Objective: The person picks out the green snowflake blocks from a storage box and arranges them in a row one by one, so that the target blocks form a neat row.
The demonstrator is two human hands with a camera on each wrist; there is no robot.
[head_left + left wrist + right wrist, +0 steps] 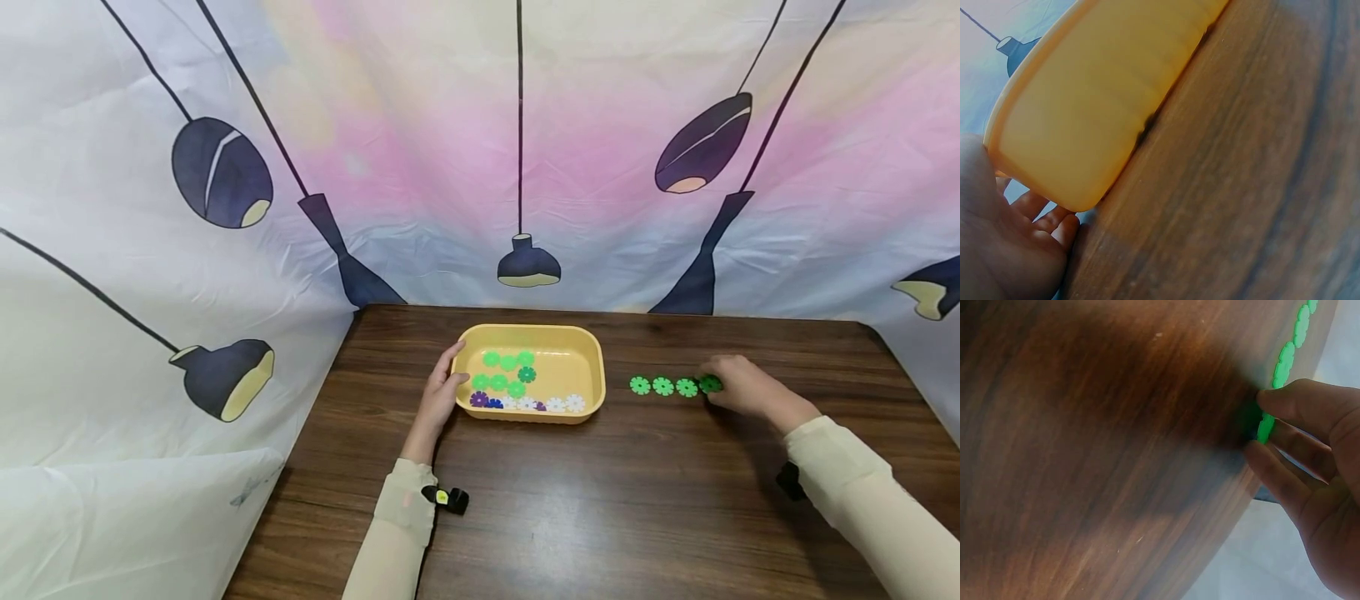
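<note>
My left hand (437, 398) holds the left end of a shallow yellow plastic tray (551, 332), thumb at the rim and fingers around the corner; the left wrist view shows the tray's outer wall (1079, 112) beside this hand (1013, 244). To the right of the tray, my right hand (750, 390) pinches a dark green flower-shaped disc (710, 383) by its edges, low at the tabletop. Three similar green discs (663, 387) lie to its left in a row. In the right wrist view, thumb and fingertip stand on either side of the green disc (1265, 428).
Inside the tray, several light green discs (498, 382), a darker green disc (527, 375), white discs (574, 403) and purple or blue discs (478, 400) lie spread out. The brown wooden table (555, 517) ends at a lamp-printed cloth (450, 167) behind and on the left.
</note>
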